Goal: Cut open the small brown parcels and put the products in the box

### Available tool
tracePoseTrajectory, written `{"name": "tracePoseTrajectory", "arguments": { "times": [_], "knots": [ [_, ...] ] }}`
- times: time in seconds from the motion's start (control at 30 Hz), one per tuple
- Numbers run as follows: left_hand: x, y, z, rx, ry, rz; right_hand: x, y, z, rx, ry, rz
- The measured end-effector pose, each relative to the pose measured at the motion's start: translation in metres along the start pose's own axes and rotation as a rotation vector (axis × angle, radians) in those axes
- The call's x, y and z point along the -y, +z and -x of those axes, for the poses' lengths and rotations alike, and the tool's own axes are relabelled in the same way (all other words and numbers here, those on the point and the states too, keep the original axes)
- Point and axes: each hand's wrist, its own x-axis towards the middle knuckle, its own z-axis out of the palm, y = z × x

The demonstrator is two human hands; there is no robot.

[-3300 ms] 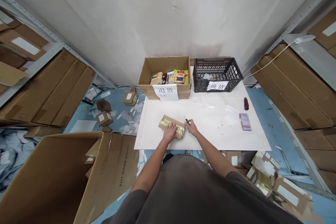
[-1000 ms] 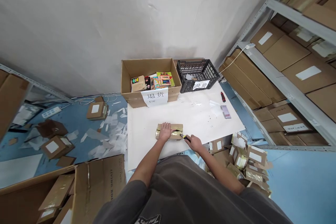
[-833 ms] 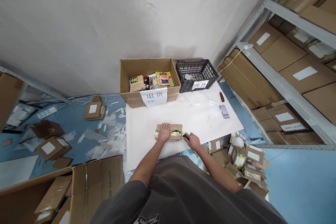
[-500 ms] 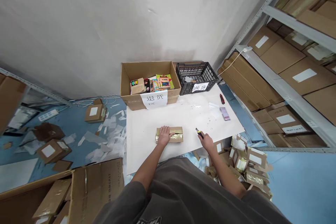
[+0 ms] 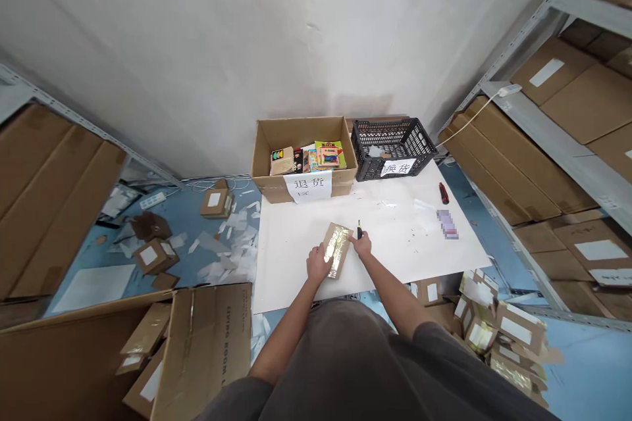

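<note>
The taped carton (image 5: 338,250) at the table's near edge looks light, stiff, slick on top, best gripped by its sides; left hand (image 5: 318,264) fingers clamp one side; right hand's (image 5: 362,243) fingers close round the cutter (image 5: 360,233).

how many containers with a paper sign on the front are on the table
2: the open cardboard box at the back left of the table, and the black plastic crate just right of it.

cut off at left and bottom: large carton (image 5: 210,348) | blurred past naming: purple item (image 5: 447,224) | hidden in right hand (image 5: 363,245): part of cutter (image 5: 360,233) | too small: print on packs (image 5: 328,156)
</note>
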Motion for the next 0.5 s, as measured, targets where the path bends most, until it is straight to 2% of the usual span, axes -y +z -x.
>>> {"name": "tracePoseTrajectory", "arguments": {
  "times": [0.07,0.13,0.23,0.33,0.4,0.5],
  "knots": [
    [0.009,0.000,0.004,0.044,-0.010,0.085,0.011,-0.007,-0.010,0.060,0.007,-0.064],
    [0.016,0.002,0.009,0.044,-0.037,0.181,0.010,-0.013,-0.009,0.176,0.047,-0.210],
    [0.021,0.011,0.015,0.059,-0.027,0.282,-0.013,-0.022,0.009,0.344,0.106,-0.366],
    [0.015,0.024,0.017,0.066,-0.009,0.335,-0.040,-0.025,0.034,0.505,0.134,-0.483],
    [0.010,0.031,0.016,0.039,-0.005,0.387,-0.047,-0.023,0.049,0.537,0.116,-0.531],
    [0.010,0.035,0.010,0.009,-0.030,0.594,-0.034,-0.017,0.062,0.473,-0.014,-0.500]
  ]
}}
